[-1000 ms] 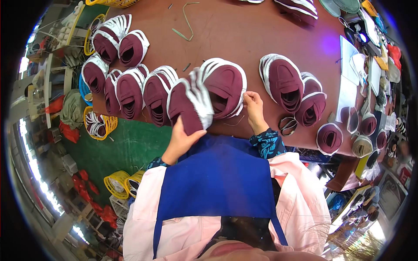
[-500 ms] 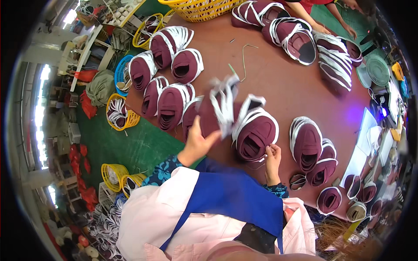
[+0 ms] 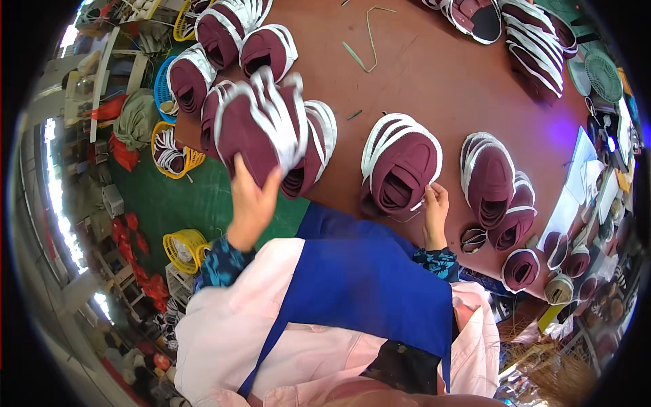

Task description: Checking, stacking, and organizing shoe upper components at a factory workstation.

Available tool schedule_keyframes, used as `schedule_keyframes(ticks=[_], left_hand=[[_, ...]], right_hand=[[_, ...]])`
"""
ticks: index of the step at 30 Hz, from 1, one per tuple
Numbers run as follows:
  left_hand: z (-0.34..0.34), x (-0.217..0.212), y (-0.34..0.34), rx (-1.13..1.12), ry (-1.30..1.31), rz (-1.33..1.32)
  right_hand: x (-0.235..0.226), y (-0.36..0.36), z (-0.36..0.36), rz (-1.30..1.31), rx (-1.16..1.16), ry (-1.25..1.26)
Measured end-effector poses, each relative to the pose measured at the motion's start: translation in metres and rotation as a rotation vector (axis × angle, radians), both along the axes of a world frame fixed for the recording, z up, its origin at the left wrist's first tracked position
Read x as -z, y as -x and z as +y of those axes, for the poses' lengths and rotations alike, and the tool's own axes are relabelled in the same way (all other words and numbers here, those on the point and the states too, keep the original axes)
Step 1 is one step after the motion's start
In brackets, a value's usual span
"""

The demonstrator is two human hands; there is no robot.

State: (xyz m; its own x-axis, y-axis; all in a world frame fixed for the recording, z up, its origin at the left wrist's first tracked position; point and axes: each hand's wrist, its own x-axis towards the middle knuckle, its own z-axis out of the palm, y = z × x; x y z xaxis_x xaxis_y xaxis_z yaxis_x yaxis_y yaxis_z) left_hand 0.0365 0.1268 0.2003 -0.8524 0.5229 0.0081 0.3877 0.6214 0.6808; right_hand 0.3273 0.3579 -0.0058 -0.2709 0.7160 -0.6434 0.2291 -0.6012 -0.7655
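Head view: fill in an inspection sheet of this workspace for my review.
Surface: reddish-brown tabletop
Job's things: held stack of maroon-and-white shoe uppers, partly blurred; similar table stack to its right; other stacks at both sides
Clutter: bent green strip, short dark scrap, white sheet at right
Hands: left hand holds the held stack; right hand touches the table stack's right edge
Cables: nothing seen clearly
Surroundings: green floor, yellow basket and blue basket at left
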Motion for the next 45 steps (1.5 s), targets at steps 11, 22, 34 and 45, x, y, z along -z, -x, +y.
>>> schedule_keyframes(ticks=[11, 22, 34, 45], left_hand=[[-0.04, 0.169, -0.042, 0.348, 0.292, 0.217], [0.063, 0.055, -0.088, 0.416, 0.075, 0.225], [0.056, 0.084, -0.089, 0.083, -0.418, -1.014], [0.002, 0.119, -0.122, 0.182, -0.314, -0.632]], right_hand=[[-0.004, 0.004, 0.007, 0.084, -0.056, -0.065], [-0.034, 0.011, 0.014, 0.288, -0.065, -0.025], [-0.002, -0.005, 0.022, 0.058, 0.035, 0.023], [-0.003, -0.032, -0.006, 0.044, -0.159, 0.267]])
